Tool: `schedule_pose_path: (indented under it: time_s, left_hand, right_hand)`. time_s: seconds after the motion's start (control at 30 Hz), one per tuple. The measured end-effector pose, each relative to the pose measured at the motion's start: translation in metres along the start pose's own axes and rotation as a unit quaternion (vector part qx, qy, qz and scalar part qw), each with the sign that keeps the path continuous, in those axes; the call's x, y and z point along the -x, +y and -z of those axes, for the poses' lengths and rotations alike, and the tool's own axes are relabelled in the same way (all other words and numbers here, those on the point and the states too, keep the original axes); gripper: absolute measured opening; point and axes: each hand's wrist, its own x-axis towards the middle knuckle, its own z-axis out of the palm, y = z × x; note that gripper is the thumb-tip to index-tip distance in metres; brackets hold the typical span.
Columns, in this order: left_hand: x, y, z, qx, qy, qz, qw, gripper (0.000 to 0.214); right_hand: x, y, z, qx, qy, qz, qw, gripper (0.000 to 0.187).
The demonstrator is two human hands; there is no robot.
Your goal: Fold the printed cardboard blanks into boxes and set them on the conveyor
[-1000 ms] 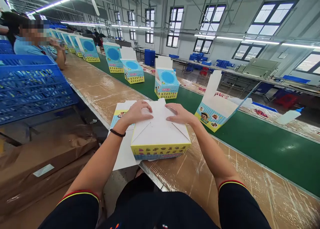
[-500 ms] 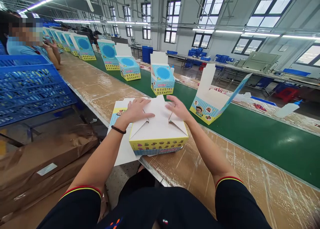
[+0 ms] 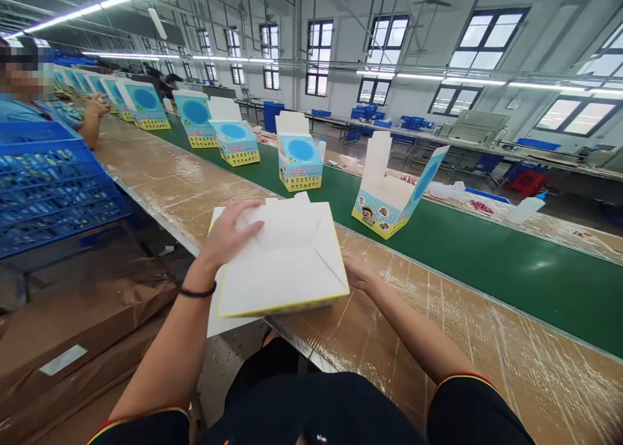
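Note:
A cardboard box [image 3: 292, 263] is tilted in front of me, its white, folded-flap face up and a yellow edge along the front. My left hand [image 3: 232, 234] holds it at the upper left, thumb and fingers apart over the white face. At its right side is my right hand [image 3: 357, 273], supporting the box with the fingertips hidden behind it. Beneath the box, partly covered, white cardboard [image 3: 221, 318] sticks out past the table edge.
A green conveyor belt [image 3: 467, 263] runs beyond the brown-covered table [image 3: 413, 289]. On it stand several printed boxes, the closest an open box [image 3: 382, 205]. A blue crate [image 3: 53, 185] and a co-worker [image 3: 34, 101] are at left. A white bottle [image 3: 528, 208] stands far right.
The box has tipped and turned, so its white face shows larger and its printed front is mostly out of sight. My right hand went from the top down to its right side; my left hand shifted left.

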Motion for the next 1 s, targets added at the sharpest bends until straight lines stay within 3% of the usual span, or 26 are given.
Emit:
schedule_pose_path:
  time_s: [0.13, 0.23, 0.33, 0.43, 0.5, 0.6, 0.73, 0.83, 0.9, 1.0]
  left_hand:
    - [0.038, 0.006, 0.016, 0.050, 0.125, -0.036, 0.990, 0.041]
    - [0.054, 0.008, 0.008, 0.102, 0.188, -0.086, 0.973, 0.031]
    - [0.058, 0.010, -0.010, 0.087, 0.192, -0.123, 0.970, 0.028]
    - [0.057, 0.012, -0.025, 0.016, 0.142, -0.102, 0.985, 0.032]
    - [0.057, 0.010, -0.031, -0.017, 0.106, -0.078, 0.991, 0.033]
    - [0.058, -0.001, -0.037, -0.038, 0.097, -0.061, 0.993, 0.034]
    - [0.064, -0.029, -0.042, -0.060, 0.099, -0.032, 0.993, 0.033]
    - [0.072, -0.052, -0.043, -0.082, 0.061, 0.016, 0.995, 0.032]
    - [0.076, -0.066, -0.043, -0.092, 0.033, 0.044, 0.994, 0.032]
    - [0.082, -0.085, -0.044, -0.098, 0.032, 0.077, 0.992, 0.034]
  right_hand:
    - [0.031, -0.027, -0.001, -0.052, 0.025, 0.048, 0.997, 0.067]
    - [0.069, -0.061, 0.002, -0.069, 0.054, 0.134, 0.987, 0.072]
    - [0.119, -0.091, 0.010, -0.024, 0.107, 0.203, 0.973, 0.066]
    - [0.174, -0.112, 0.026, 0.083, 0.205, 0.237, 0.946, 0.058]
    - [0.205, -0.121, 0.044, 0.173, 0.286, 0.252, 0.908, 0.052]
    - [0.231, -0.133, 0.082, 0.326, 0.393, 0.261, 0.819, 0.038]
    - [0.217, -0.142, 0.138, 0.527, 0.486, 0.207, 0.665, 0.017]
    - [0.189, -0.140, 0.169, 0.643, 0.506, 0.116, 0.562, 0.019]
    - [0.172, -0.135, 0.183, 0.686, 0.502, 0.041, 0.525, 0.027]
    - [0.154, -0.120, 0.196, 0.690, 0.492, -0.055, 0.528, 0.033]
